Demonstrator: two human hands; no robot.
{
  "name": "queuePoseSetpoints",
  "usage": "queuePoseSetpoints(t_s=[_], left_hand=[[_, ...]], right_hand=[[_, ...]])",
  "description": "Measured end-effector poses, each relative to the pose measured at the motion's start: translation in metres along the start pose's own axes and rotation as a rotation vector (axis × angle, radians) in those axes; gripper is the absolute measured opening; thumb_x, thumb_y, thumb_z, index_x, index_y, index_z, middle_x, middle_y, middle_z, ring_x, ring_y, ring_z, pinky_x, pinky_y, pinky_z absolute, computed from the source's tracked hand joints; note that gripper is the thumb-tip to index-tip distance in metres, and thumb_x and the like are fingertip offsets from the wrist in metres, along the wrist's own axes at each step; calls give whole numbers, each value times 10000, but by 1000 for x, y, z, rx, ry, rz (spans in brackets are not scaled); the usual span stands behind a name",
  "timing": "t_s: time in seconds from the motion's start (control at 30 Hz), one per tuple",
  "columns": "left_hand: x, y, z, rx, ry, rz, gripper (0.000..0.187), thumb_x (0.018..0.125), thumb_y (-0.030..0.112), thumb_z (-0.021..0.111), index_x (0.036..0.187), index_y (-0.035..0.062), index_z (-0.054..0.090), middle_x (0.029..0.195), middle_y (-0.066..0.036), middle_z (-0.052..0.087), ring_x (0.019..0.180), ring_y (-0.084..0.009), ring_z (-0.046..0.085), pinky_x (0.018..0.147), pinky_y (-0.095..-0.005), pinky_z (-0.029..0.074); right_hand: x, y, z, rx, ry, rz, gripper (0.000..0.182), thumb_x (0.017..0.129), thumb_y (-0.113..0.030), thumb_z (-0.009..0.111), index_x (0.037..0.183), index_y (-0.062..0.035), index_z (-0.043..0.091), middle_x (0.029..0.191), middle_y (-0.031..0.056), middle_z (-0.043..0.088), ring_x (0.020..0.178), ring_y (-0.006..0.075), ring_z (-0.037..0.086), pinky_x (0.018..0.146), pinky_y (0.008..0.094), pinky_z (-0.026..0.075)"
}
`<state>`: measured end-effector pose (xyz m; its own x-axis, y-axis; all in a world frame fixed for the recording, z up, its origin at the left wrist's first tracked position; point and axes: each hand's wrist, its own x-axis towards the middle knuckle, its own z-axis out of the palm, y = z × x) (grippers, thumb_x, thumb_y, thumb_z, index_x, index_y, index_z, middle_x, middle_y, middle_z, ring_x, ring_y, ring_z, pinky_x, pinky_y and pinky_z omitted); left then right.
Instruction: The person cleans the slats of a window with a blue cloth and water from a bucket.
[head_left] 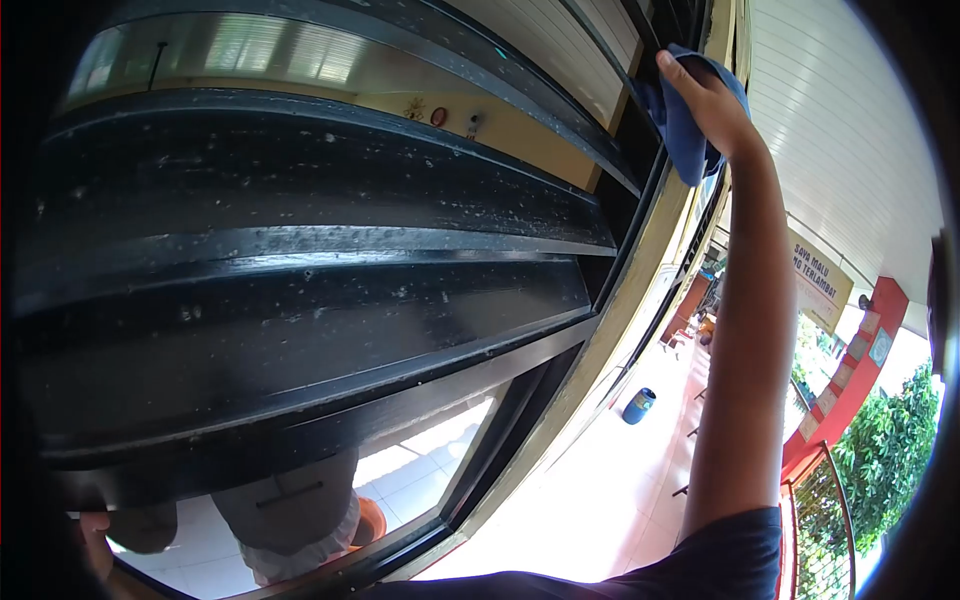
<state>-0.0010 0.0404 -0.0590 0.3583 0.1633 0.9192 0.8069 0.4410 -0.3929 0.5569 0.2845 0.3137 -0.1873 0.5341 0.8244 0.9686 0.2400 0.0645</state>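
Note:
High at the upper right, my right hand (pixel 708 98) is closed round a blue cloth (pixel 687 140). The cloth lies against the side of the window frame (pixel 640 215), at the ends of the upper slats. Broad black louver slats (pixel 300 180) fill the left and middle of the view, speckled with pale spots and dust. Only a small part of my left hand (pixel 97 540) shows at the lower left edge, by the underside of the black frame; most of its fingers are hidden.
Below the slats, a glass pane (pixel 420 450) reflects a person and an orange bucket. To the right runs a tiled walkway (pixel 600 500) with a blue bin (pixel 639 405). A hanging sign (pixel 820 280), a red pillar (pixel 850 370) and a railing (pixel 825 520) stand beyond my arm.

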Motion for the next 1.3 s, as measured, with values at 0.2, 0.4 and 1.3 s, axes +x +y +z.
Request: queuePoseSetpoints(t_s=[0.2, 0.4, 1.3], left_hand=[[-47, -3, -2, -269, -447, -267, 1158, 848, 881, 448, 1530, -55, 409, 1551, -218, 474, 1451, -338, 445, 1207, -468, 335], [-43, 6, 3, -348, -331, -306, 1130, 823, 897, 461, 1522, 8, 461, 1545, -161, 506, 1450, -340, 451, 1210, -485, 332], [-59, 3, 1, -392, -324, -374, 1144, 833, 878, 494, 1547, -11, 400, 1595, -213, 410, 1504, -370, 361, 1224, -512, 295]], right_hand=[[-24, -8, -8, -75, 4, -33, 1025, 851, -877, 502, 1391, -15, 623, 1214, 267, 700, 1142, 397, 689, 1011, 462, 502], [4, -20, -7, -61, 240, 28, 829, 955, -720, 501, 1096, 63, 732, 1026, 297, 723, 1031, 412, 710, 949, 446, 512], [96, -18, 18, 442, 105, -62, 1021, 930, -817, 434, 1619, -72, 319, 1620, 222, 370, 1489, 318, 365, 1208, 421, 281]])
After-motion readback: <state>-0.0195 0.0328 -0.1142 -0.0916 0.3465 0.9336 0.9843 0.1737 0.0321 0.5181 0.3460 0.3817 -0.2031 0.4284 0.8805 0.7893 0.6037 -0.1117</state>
